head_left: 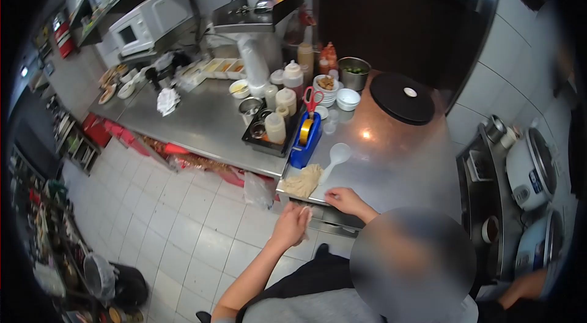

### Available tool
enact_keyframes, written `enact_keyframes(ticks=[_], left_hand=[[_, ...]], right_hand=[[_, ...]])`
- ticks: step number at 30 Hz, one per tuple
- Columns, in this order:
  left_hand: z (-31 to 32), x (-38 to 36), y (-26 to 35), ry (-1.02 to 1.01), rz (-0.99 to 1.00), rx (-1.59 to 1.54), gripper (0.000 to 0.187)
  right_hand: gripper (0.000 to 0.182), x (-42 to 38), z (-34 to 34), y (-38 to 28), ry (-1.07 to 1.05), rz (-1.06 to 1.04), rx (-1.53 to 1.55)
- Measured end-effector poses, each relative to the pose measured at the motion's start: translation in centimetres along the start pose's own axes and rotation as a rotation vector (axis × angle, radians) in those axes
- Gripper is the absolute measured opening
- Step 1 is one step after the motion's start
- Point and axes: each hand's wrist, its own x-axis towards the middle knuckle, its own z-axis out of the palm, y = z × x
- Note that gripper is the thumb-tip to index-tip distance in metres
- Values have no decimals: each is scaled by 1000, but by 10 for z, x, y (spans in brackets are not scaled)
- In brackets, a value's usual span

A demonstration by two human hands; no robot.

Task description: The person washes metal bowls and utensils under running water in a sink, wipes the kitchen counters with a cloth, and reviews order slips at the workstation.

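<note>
My left hand (292,225) is closed in front of the counter's edge, and a bit of something whitish and thin shows at its fingers. My right hand (345,200) is held over the counter edge with its fingers bent together; whatever they pinch, if anything, is too small to name. Just beyond the hands lies a crumpled beige cloth (302,181). A white rice paddle (336,161) rests beside the cloth. Behind them stands a blue tape dispenser (306,141) with yellow tape, and red-handled scissors (312,100) stick up at its far end.
A black tray (282,150) holds squeeze bottles. Bowls (348,100), a metal pot (354,73) and a large round black lid (402,98) stand farther back. Rice cookers (527,170) sit at right, near another person's arm (524,288). A lined bin (125,283) stands lower left.
</note>
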Motion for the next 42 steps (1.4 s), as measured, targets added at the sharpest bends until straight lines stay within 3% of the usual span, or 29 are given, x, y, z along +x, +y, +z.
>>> enact_keyframes(ticks=[2, 4, 6, 8, 9, 10, 13, 15, 16, 20, 24, 25, 26, 27, 28, 29, 30, 33, 34, 35, 37, 40, 42], left_hand=[[-5, -1, -17, -43, -48, 21, 26], [-11, -2, -40, -83, -59, 43, 26], [-25, 1, -59, -168, -123, 54, 27], [-38, 2, -96, -151, -135, 62, 34], [-54, 2, -103, -273, -325, -63, 36], [-56, -3, -146, -273, -542, -377, 38], [-93, -6, -113, -368, -720, -334, 41], [-88, -16, -166, -354, -615, -467, 46], [-87, -16, -205, -493, -574, -558, 44], [-89, 13, -124, -563, -673, -459, 45], [-64, 57, -99, -886, -439, -444, 50], [-56, 72, -70, -1009, -283, -539, 42], [-44, 89, -65, -1058, -127, -517, 43], [-25, 107, -69, -1034, 80, -519, 42], [-33, 121, -25, -1117, -29, -499, 41], [-30, 137, 1, -1092, 0, -464, 41], [-16, 155, 15, -962, 177, -381, 40], [24, 217, 33, -869, 80, -344, 38], [47, 235, 23, -751, 160, -335, 43], [76, 259, -6, -552, 300, -125, 53], [102, 259, -11, -378, 287, 186, 65], [161, 230, -16, -546, -1, 403, 69], [204, 214, -27, -433, -65, 541, 68]], right_hand=[[39, 39, 15, 12, 198, -2, -171], [34, 71, 33, 18, 399, 206, -250], [40, 98, 39, 29, 328, 424, -289], [41, 118, 44, 30, 418, 605, -238], [40, 128, 42, 33, 418, 632, -258], [41, 136, 46, 31, 402, 656, -246], [45, 151, 38, 16, 376, 737, -168], [51, 153, 39, 18, 409, 774, -161], [55, 150, 36, 20, 433, 795, -155], [57, 93, 19, 24, 608, 779, 156], [45, -12, 38, 63, 821, 718, 107], [38, -51, 47, 69, 966, 647, 31], [37, -90, 54, 77, 968, 700, -44], [43, -133, 48, 49, 1010, 748, 160], [46, -165, 59, 56, 1180, 653, -159], [44, -209, 73, 59, 1126, 946, 99], [43, -245, 80, 59, 1099, 1152, 187], [44, -338, 140, 64, 1247, 1314, 100], [42, -359, 156, 64, 1192, 1418, 97], [40, -380, 179, 69, 1197, 1420, 85], [40, -415, 222, 90, 1135, 1498, 102], [38, -430, 231, 91, 1019, 1541, 180], [31, -440, 227, 107, 1018, 1463, 211]])
